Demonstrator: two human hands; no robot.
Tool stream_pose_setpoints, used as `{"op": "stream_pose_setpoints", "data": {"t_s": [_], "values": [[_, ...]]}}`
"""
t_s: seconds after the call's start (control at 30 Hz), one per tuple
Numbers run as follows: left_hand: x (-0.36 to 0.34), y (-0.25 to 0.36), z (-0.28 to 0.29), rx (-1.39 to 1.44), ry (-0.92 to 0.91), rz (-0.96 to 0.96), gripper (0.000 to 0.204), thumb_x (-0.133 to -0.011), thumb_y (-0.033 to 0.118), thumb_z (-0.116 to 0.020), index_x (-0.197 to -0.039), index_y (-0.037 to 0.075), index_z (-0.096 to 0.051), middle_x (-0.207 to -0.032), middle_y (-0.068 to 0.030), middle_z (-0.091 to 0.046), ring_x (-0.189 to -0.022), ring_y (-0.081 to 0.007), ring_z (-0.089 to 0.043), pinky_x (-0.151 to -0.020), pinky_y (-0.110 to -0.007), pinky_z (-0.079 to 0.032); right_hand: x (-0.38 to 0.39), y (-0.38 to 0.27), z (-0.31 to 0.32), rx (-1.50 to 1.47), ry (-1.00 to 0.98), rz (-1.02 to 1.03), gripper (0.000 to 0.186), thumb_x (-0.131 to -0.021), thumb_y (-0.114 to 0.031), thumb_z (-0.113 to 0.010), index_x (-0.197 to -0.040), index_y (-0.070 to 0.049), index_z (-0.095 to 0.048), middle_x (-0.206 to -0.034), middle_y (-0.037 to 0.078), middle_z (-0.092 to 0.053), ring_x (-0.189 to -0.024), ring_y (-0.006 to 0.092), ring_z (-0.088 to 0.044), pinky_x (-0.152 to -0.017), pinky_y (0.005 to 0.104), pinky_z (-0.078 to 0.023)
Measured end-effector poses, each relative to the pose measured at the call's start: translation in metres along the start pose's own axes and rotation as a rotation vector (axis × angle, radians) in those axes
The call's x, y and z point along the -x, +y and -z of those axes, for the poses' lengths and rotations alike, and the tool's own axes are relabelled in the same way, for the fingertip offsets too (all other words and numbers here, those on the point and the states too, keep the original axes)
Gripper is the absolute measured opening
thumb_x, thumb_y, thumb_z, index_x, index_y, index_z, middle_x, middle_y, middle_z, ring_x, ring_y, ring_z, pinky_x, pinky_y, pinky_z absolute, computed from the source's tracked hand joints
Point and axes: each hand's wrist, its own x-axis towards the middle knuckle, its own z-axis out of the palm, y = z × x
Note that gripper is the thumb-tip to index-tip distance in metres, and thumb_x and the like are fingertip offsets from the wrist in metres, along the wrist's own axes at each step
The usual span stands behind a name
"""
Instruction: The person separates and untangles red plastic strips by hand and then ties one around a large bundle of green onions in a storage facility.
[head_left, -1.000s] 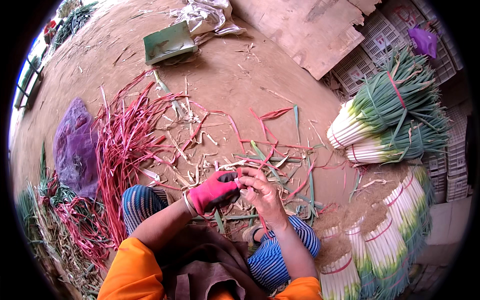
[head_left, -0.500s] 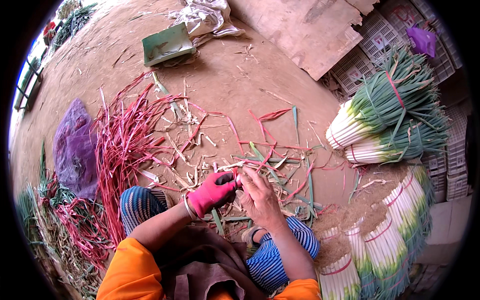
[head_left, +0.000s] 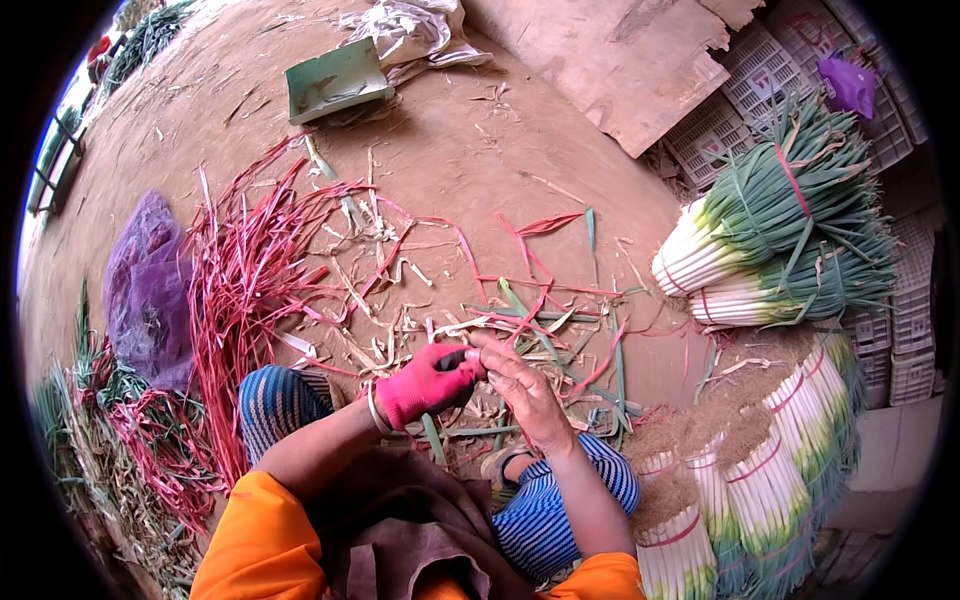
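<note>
My left hand (head_left: 430,385), in a pink and dark glove, is closed at the centre, its fingertips meeting my bare right hand (head_left: 520,395). My right fingers are bent over the left fingertips; whatever is pinched between them is too small and hidden to make out. Around them on the floor lie loose red plastic strips (head_left: 250,290), dry leaf scraps and green leaves. To the right are tied bundles of green onions (head_left: 710,250), with more upright bundles (head_left: 760,480) near my striped knee.
A purple mesh bag (head_left: 145,290) lies at the left beside plant waste (head_left: 120,480). A green curved piece (head_left: 338,82), a white sack (head_left: 405,35) and a wooden board (head_left: 590,60) lie beyond. Crates (head_left: 750,70) with a purple bag (head_left: 845,85) line the right.
Both hands stay together in almost the same place. My fingers have shifted slightly against each other, and the small red piece seen earlier at my fingertips is now mostly hidden.
</note>
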Motion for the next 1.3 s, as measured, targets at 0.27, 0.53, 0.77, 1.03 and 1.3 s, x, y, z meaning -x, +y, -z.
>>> {"op": "stream_pose_setpoints", "data": {"t_s": [0.27, 0.53, 0.77, 1.03, 1.3], "values": [[0.001, -0.011, 0.011, 0.016, -0.086, 0.027, 0.015, -0.088, 0.018, -0.055, -0.092, 0.004, -0.059, -0.068, 0.0032, -0.054, -0.055, -0.0038, -0.046, -0.048, -0.019, -0.035, -0.002, -0.009, 0.001, 0.212, 0.015, 0.054, 0.034, -0.087, -0.004, -0.045, -0.12, 0.0, -0.054, -0.135, 0.015, -0.043, -0.128, 0.026, -0.037, -0.104, 0.0344, -0.03], [0.005, -0.003, 0.002, 0.032, -0.069, 0.165, 0.017, -0.089, 0.021, -0.056, -0.092, 0.004, -0.059, -0.067, 0.004, -0.053, -0.056, -0.0037, -0.046, -0.049, -0.02, -0.034, -0.003, -0.012, 0.006, 0.071, -0.143, -0.038, 0.034, -0.083, -0.005, -0.042, -0.113, -0.001, -0.059, -0.13, 0.013, -0.047, -0.124, 0.0236, -0.041, -0.103, 0.0346, -0.03], [0.003, -0.009, 0.006, -0.142, -0.058, 0.083, 0.026, -0.089, 0.028, -0.057, -0.093, 0.002, -0.06, -0.064, 0.0043, -0.052, -0.056, -0.0044, -0.044, -0.048, -0.021, -0.035, -0.001, -0.006, 0.0, 0.151, -0.086, -0.008, 0.028, -0.082, -0.001, -0.046, -0.108, -0.002, -0.058, -0.123, 0.013, -0.05, -0.114, 0.0229, -0.049, -0.097, 0.032, -0.038], [0.003, -0.017, 0.006, -0.2, -0.136, 0.125, 0.024, -0.087, 0.025, -0.06, -0.091, 0.002, -0.06, -0.064, 0.0036, -0.053, -0.057, -0.0049, -0.047, -0.05, -0.022, -0.039, -0.002, -0.012, 0.003, 0.327, -0.149, -0.015, 0.014, -0.081, 0.0, -0.051, -0.094, -0.004, -0.053, -0.1, 0.009, -0.052, -0.087, 0.0196, -0.054, -0.079, 0.0287, -0.044], [0.003, -0.008, 0.004, -0.105, -0.126, 0.147, 0.019, -0.085, 0.023, -0.062, -0.091, 0.004, -0.062, -0.062, 0.0039, -0.052, -0.054, -0.0053, -0.046, -0.048, -0.022, -0.038, 0.003, 0.0, 0.002, -0.009, -0.031, -0.061, 0.009, -0.088, -0.007, -0.052, -0.096, -0.003, -0.052, -0.094, 0.002, -0.052, -0.083, 0.0102, -0.05, -0.074, 0.0248, -0.043]]}}
